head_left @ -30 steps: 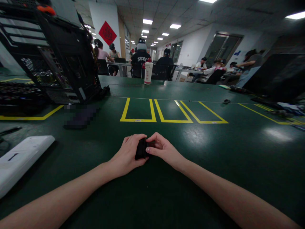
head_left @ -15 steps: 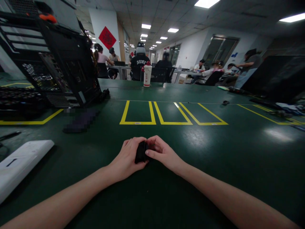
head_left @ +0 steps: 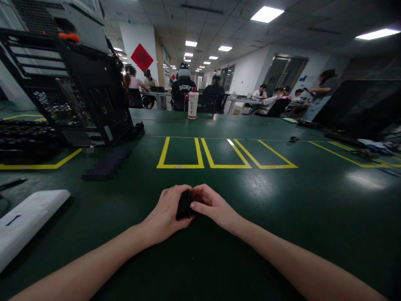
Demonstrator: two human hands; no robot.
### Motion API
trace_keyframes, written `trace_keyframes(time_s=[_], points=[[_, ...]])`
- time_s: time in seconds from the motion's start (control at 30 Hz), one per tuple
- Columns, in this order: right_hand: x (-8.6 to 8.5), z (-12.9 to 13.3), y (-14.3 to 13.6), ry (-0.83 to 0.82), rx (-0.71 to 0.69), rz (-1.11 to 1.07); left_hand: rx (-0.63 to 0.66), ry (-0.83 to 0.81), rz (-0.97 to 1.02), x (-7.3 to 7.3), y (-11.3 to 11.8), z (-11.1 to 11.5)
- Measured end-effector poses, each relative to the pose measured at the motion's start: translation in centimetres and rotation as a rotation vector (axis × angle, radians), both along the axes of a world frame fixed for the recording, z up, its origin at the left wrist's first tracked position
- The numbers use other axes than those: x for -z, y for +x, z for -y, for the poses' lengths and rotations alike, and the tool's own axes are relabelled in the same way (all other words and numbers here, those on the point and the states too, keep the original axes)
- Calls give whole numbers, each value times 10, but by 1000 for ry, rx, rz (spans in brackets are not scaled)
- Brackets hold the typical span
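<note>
Between my two hands is a small black box-like object, its exact kind too dark to make out. My left hand is wrapped round its left side, thumb along the near edge and fingers over the far edge. From the other side, my right hand closes on the object's right edge, thumb in front and fingers curled behind. Both hands are low over the green table, near its middle. The object's underside and far side are hidden by my fingers.
An open black computer case stands at the left, near a dark pixelated item and a white box-shaped thing. Yellow tape outlines mark the table ahead. A white cup stands farther back, and a dark monitor at right.
The view has tipped slightly upward, so the table and hands appear a little lower. Both hands keep their grip on the black object, with hardly any movement.
</note>
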State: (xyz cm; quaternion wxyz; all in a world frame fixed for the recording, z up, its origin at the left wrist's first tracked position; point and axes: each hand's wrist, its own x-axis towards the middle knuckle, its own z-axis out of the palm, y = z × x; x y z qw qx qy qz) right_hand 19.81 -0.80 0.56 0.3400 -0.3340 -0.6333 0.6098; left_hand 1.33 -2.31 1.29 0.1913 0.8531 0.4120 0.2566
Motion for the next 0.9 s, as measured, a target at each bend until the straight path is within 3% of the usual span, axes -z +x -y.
trace_keyframes(time_s=[0.13, 0.37, 0.57, 0.8, 0.9], points=[[1, -1, 3, -8, -89, -72, -3, -8, -16, 2, 0, 0], [0, 1, 0, 29, 32, 2, -58, -13, 49, 7, 3, -1], [-2, 1, 3, 8, -72, -21, -13, -40, 26, 3, 1, -2], [-5, 2, -1, 37, 19, 14, -30, -26, 62, 3, 2, -1], [-4, 1, 0, 11, -44, -20, 0, -34, 35, 1, 1, -2]])
